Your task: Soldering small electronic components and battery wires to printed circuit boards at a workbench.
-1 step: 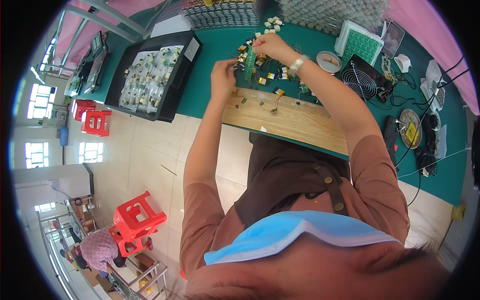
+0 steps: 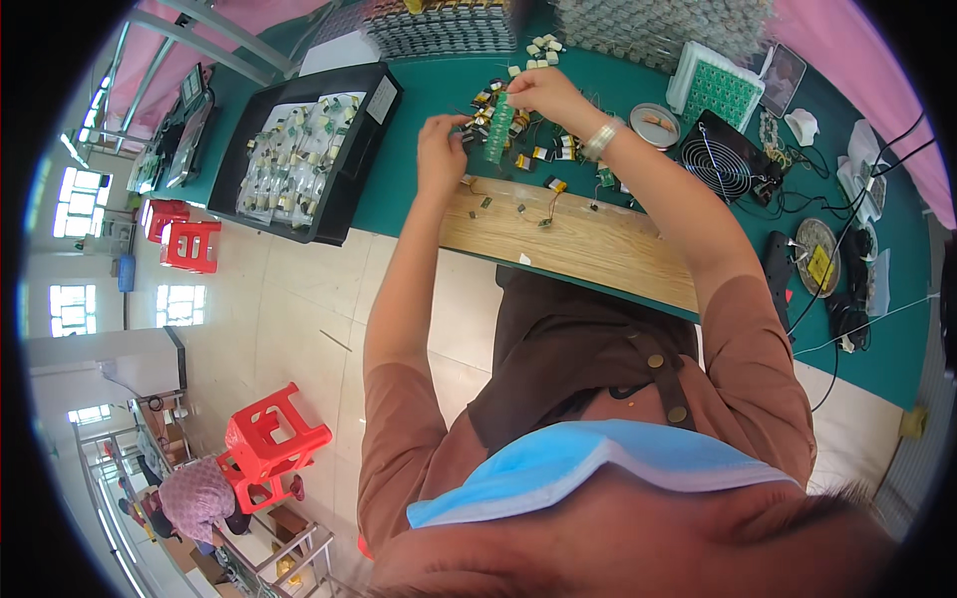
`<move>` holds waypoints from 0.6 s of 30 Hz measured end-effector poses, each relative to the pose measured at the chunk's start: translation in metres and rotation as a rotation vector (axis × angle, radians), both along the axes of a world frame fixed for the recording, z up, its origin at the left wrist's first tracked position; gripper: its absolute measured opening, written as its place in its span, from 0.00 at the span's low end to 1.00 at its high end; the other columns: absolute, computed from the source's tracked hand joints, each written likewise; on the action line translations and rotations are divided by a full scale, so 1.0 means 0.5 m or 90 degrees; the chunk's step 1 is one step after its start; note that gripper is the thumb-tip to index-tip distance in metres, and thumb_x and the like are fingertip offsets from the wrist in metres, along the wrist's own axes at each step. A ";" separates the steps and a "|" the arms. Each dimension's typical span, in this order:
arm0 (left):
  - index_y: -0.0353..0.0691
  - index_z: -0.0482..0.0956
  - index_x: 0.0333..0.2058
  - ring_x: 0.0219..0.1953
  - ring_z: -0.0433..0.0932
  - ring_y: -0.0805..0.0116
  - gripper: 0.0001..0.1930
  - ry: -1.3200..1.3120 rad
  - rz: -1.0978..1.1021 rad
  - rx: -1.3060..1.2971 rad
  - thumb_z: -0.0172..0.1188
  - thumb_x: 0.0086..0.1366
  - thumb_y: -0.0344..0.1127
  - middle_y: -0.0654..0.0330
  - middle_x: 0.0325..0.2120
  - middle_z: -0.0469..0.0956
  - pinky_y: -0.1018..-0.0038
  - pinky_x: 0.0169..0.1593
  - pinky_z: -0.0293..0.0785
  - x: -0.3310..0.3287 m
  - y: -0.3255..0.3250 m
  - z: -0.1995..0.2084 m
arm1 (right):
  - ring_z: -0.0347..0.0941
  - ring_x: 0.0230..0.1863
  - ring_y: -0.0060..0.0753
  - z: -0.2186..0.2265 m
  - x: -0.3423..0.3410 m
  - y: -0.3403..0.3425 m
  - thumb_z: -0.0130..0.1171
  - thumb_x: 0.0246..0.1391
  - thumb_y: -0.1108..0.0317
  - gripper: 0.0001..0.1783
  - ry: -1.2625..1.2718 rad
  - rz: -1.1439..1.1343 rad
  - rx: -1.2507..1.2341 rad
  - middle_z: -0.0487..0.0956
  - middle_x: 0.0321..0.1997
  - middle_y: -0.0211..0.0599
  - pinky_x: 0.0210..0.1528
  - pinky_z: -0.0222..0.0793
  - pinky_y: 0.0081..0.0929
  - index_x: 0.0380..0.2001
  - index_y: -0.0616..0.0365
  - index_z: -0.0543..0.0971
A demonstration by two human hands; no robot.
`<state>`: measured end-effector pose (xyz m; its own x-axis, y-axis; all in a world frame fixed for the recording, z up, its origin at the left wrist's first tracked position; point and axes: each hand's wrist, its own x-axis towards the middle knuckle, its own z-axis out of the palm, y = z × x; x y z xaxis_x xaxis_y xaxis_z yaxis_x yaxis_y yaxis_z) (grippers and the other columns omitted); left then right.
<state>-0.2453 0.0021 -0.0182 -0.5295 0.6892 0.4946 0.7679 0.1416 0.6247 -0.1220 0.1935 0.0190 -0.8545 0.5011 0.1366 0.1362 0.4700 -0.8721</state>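
Observation:
My right hand (image 2: 550,97) is closed in a pinch on the top end of a narrow green circuit board strip (image 2: 496,140), which hangs down toward me, above the bench. To its left is my left hand (image 2: 441,154), fingers curled toward the strip; whatever they hold, if anything, is too small to make out. Around and behind the strip lies a loose pile of small silver-and-yellow battery cells (image 2: 541,153) with thin wires. Just in front of the pile is a wooden board (image 2: 588,239) with a few tiny parts on it.
On the left, a black tray (image 2: 371,125) holds several wired small parts. White blocks (image 2: 543,50) lie at the back. To the right are a round tin (image 2: 655,124), a white rack of green boards (image 2: 716,88), a black fan (image 2: 716,164) and loose cables. Red stools (image 2: 274,439) stand behind, near another person.
The green strip has turned so that more of its flat face shows. My left hand has shifted slightly left, and my right hand has moved a little to the right.

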 end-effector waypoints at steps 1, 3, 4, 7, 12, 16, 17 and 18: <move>0.41 0.80 0.43 0.46 0.74 0.52 0.11 0.094 -0.014 -0.018 0.59 0.60 0.31 0.52 0.42 0.77 0.64 0.49 0.72 -0.017 0.008 0.004 | 0.78 0.32 0.31 0.008 0.030 -0.008 0.66 0.44 0.65 0.10 0.099 -0.016 -0.047 0.82 0.30 0.38 0.37 0.73 0.29 0.28 0.61 0.83; 0.44 0.76 0.50 0.55 0.69 0.49 0.18 0.212 -0.077 -0.075 0.61 0.59 0.34 0.54 0.52 0.72 0.61 0.57 0.66 -0.048 0.031 0.004 | 0.77 0.32 0.27 0.038 0.081 -0.021 0.65 0.46 0.68 0.09 0.106 -0.032 -0.071 0.81 0.30 0.35 0.36 0.71 0.26 0.30 0.61 0.82; 0.44 0.76 0.50 0.55 0.69 0.49 0.18 0.211 -0.077 -0.071 0.61 0.59 0.34 0.54 0.52 0.72 0.61 0.57 0.66 -0.052 0.048 0.004 | 0.75 0.31 0.22 0.046 0.103 -0.023 0.64 0.48 0.70 0.08 0.117 -0.052 -0.098 0.81 0.31 0.32 0.35 0.70 0.24 0.31 0.62 0.81; 0.58 0.66 0.60 0.67 0.54 0.50 0.30 0.337 -0.241 -0.292 0.62 0.59 0.47 0.57 0.65 0.57 0.44 0.64 0.52 -0.046 0.096 -0.017 | 0.72 0.29 0.18 0.052 0.152 -0.018 0.63 0.50 0.72 0.07 0.128 -0.060 -0.256 0.79 0.29 0.27 0.33 0.67 0.19 0.33 0.62 0.80; 0.62 0.64 0.59 0.69 0.49 0.53 0.25 0.358 -0.280 -0.354 0.58 0.64 0.42 0.61 0.66 0.53 0.45 0.66 0.46 -0.051 0.174 -0.027 | 0.69 0.27 0.18 0.058 0.204 -0.001 0.63 0.51 0.73 0.08 0.154 -0.061 -0.421 0.77 0.28 0.25 0.32 0.64 0.17 0.35 0.62 0.78; 0.64 0.67 0.58 0.69 0.50 0.54 0.23 0.343 -0.298 -0.315 0.51 0.66 0.57 0.61 0.65 0.55 0.38 0.64 0.46 -0.115 0.235 -0.048 | 0.69 0.27 0.16 0.057 0.227 0.006 0.61 0.52 0.73 0.05 0.147 -0.043 -0.428 0.77 0.27 0.25 0.31 0.63 0.16 0.33 0.61 0.78; 0.64 0.67 0.57 0.68 0.50 0.54 0.22 0.335 -0.287 -0.314 0.50 0.67 0.57 0.61 0.65 0.56 0.38 0.64 0.45 -0.125 0.250 -0.048 | 0.69 0.27 0.16 0.056 0.227 0.007 0.61 0.51 0.73 0.05 0.132 -0.039 -0.421 0.77 0.27 0.25 0.31 0.63 0.16 0.32 0.60 0.78; 0.64 0.67 0.57 0.68 0.50 0.54 0.22 0.339 -0.279 -0.336 0.50 0.67 0.57 0.61 0.65 0.56 0.38 0.64 0.45 -0.131 0.265 -0.043 | 0.69 0.27 0.16 0.055 0.228 0.005 0.61 0.51 0.73 0.05 0.115 -0.041 -0.416 0.77 0.27 0.25 0.31 0.63 0.16 0.32 0.60 0.78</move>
